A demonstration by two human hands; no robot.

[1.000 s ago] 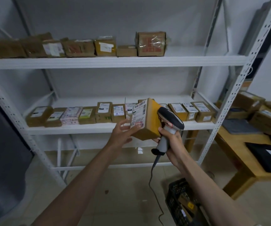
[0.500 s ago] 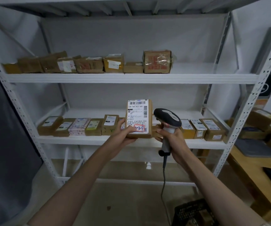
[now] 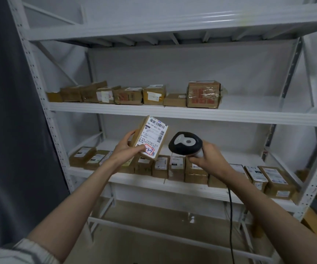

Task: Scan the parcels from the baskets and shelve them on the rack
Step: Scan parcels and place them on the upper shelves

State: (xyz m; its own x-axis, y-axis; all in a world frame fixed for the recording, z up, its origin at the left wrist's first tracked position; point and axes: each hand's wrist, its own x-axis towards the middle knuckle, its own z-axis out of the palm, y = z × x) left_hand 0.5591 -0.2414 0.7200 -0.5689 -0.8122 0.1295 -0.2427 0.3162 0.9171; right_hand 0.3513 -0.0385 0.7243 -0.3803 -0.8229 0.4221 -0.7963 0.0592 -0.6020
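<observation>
Head view showed a person standing before a white metal rack (image 3: 173,113), both bare forearms raised in front of it. The left hand (image 3: 124,149) held a small cardboard parcel (image 3: 150,137) up in the air in front of the gap between the two loaded shelves. Its grip was closed round the parcel: the thumb lay across the lower part of the white shipping label (image 3: 154,134) and the fingers curled round the left edge. The parcel was tilted, its top leaning to the left, with the label facing the camera. Barcodes ran along the label's top and right side, and a red-bordered sticker (image 3: 149,150) with handwritten figures sat at its lower end, just beside the thumb.

The right hand (image 3: 209,159) gripped the handle of a black and grey barcode scanner (image 3: 185,144), fingers wrapped round it. The scanner's head sat just to the right of the parcel, apart from it. A black cable (image 3: 230,221) hung down from below that hand.

On the upper loaded shelf (image 3: 239,116) a row of brown boxes (image 3: 129,95) stood towards the left, ending in a larger taped box (image 3: 204,94) with red print. The lower shelf (image 3: 182,185) carried a longer row of small labelled parcels (image 3: 176,167), side by side behind both hands. A dark curtain (image 3: 5,111) hung to the left of the rack.
</observation>
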